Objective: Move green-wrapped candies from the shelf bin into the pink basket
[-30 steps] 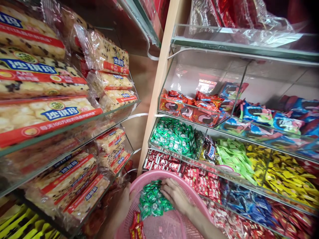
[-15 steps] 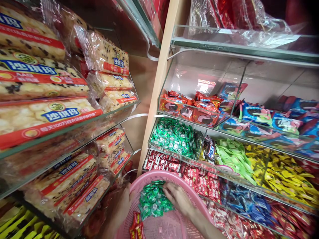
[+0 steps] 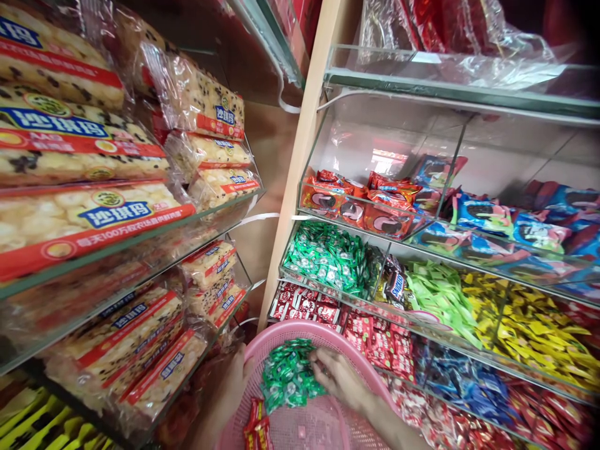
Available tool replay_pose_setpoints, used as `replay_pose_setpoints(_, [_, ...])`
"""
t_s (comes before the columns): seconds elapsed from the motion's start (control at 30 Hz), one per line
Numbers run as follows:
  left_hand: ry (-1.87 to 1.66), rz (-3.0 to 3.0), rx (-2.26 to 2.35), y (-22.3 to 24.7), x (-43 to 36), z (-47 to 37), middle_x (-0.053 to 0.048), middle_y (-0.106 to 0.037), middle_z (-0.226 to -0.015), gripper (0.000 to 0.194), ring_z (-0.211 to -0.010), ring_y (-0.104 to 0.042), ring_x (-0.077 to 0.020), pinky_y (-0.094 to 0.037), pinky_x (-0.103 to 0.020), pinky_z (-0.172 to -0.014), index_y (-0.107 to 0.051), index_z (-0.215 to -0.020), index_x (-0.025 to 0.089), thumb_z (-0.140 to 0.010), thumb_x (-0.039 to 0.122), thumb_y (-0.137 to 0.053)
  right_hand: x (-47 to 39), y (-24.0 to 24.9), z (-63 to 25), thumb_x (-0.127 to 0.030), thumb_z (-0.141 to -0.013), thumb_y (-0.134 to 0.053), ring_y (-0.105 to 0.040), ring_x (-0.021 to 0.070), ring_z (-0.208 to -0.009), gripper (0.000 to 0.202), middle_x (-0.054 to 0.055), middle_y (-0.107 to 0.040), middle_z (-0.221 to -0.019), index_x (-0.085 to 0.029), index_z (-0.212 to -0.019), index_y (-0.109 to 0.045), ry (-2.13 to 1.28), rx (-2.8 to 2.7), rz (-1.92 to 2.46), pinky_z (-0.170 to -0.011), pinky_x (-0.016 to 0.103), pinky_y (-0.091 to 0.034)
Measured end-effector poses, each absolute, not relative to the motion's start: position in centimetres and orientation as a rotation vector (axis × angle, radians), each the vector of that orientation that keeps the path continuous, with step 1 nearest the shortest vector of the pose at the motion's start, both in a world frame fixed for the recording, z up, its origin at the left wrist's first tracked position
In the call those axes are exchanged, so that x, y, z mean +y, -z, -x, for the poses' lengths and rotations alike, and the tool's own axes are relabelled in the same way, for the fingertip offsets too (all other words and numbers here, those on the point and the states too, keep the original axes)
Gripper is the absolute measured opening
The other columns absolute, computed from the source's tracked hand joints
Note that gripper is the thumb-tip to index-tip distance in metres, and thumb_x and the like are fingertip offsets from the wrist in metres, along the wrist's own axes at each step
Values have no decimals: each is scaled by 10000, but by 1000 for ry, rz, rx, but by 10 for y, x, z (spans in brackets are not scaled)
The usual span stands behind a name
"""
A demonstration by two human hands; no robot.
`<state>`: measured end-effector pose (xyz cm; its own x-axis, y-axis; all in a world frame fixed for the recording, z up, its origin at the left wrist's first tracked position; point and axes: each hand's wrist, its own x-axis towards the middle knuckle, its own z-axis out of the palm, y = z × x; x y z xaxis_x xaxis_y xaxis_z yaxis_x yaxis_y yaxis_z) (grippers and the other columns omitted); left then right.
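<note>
Pink plastic is gripped by the left hand [image 3: 235, 376] at the rim of a basket [image 3: 324, 426], in which green-wrapped candies [image 3: 288, 378] are heaped. At their edge the right hand [image 3: 338, 377] is curled; whether anything is pinched cannot be told. Glass shelves [image 3: 422, 81] of packaged snacks [image 3: 112, 214] are ranged either side of a wooden post [image 3: 300, 156].

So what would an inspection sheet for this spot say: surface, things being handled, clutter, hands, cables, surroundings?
Surface: floor of a pink basket, perforated, partly covered.
Things handled: green-wrapped sweets piled in the basket; red packets nearer the wearer.
Clutter: nothing seen loose among the basket's sweets.
Hands: left hand at the basket's left rim; right hand inside, fingers curled beside the green sweets.
Cables: white cable reaching the wooden post.
Surroundings: glass shelves of wrapped snacks.
</note>
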<state>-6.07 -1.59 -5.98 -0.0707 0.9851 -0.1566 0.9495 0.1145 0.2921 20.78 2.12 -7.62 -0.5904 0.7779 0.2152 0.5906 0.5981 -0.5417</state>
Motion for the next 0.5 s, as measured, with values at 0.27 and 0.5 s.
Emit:
replay_pose_setpoints(0.27, [-150, -1902, 2086, 56, -17, 59, -114, -715, -1008, 325, -976, -675, -210, -442, -286, -775, -586, -1066, 162, -950, 300, -315, 37, 79, -207, -344, -995, -348, -613, 186, -938, 298, 66, -651, -1013, -220, -983, -619, -621, -2263, 1120, -840, 323, -515])
replay_pose_setpoints(0.5, [-117, -1892, 2095, 53, -16, 59, -122, -711, -1035, 343, -1009, -669, -213, -443, -285, -791, -573, -1130, 161, -947, 301, -318, 38, 90, -214, -176, -919, -378, -597, 218, -1069, 348, 101, -602, -1204, -207, -1193, -590, -443, -2407, 1255, -929, 377, -512])
